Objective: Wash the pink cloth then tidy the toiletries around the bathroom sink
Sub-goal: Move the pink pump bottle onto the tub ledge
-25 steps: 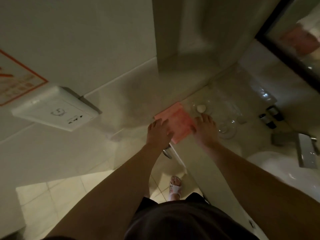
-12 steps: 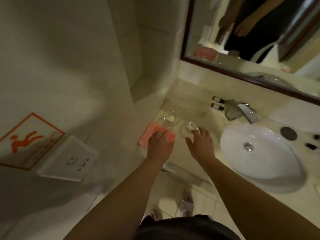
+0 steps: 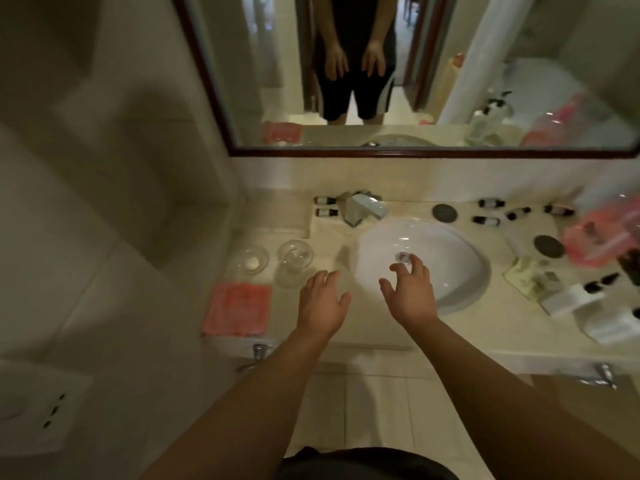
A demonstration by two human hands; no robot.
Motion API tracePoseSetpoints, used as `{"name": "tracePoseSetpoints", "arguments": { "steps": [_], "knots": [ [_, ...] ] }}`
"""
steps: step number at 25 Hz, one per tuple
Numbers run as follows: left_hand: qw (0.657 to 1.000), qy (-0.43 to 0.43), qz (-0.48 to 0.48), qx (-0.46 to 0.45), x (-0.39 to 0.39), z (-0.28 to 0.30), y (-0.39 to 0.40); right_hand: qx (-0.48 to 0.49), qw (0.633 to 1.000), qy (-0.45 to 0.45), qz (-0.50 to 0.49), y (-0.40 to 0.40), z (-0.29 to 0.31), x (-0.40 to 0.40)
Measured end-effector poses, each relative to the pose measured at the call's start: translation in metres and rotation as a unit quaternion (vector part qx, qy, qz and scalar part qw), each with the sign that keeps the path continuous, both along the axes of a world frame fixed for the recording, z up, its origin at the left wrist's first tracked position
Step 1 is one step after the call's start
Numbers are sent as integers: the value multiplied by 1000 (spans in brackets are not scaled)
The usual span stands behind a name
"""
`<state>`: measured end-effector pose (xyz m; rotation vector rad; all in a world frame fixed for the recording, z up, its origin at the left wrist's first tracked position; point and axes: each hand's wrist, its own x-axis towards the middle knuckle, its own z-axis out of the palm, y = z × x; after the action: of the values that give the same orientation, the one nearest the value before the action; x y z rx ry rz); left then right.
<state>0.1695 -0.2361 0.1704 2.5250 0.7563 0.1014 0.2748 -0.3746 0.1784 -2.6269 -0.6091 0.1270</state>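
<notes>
a small round glass dish (image 3: 250, 259) is sitting on the counter (image 3: 374, 327) at about 9 o'clock from the sink, and a little white soap (image 3: 252, 262) is lying inside it. just to the right of it a clear drinking glass (image 3: 294, 260) is standing upright, and nothing is showing inside it. the white oval sink (image 3: 450, 271) is looking smooth and glossy, with a metal drain at its middle. a square, shiny chrome tap (image 3: 363, 209) is standing at 11 o'clock of the sink.

the pink cloth (image 3: 239, 308) is lying folded flat in a rectangle at the left end of the counter, near the front edge, just below the dish. its surface is looking soft and ribbed. no hand is touching it.

the left hand (image 3: 323, 304) is hovering over the counter between the cloth and the sink, with the fingers spread and relaxed, holding nothing. the right hand (image 3: 410, 292) is hanging over the front-left part of the sink, with the fingers loosely curved and apart, also holding nothing.

at 1 to 2 o'clock of the sink several small dark bottles (image 3: 486, 220) are lying on their sides, scattered. two more are lying beside the tap. a pink transparent plastic bag (image 3: 602, 237) is crumpled at the right edge, too blurred to tell its contents. the counter is pale, polished stone.
</notes>
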Motion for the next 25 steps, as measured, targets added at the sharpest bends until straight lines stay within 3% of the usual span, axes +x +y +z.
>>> {"name": "tracePoseSetpoints", "arguments": {
  "steps": [13,18,25],
  "knots": [
    [992,-20,-124,-30,138,4,-247,1,988,8,-154,-286,-2,89],
    [983,-18,-176,-40,181,3,-300,27,979,21,-200,-333,-14,110],
    [977,-23,-198,-78,262,-10,-300,62,967,-17,-246,-333,-18,183]
  ]
}}
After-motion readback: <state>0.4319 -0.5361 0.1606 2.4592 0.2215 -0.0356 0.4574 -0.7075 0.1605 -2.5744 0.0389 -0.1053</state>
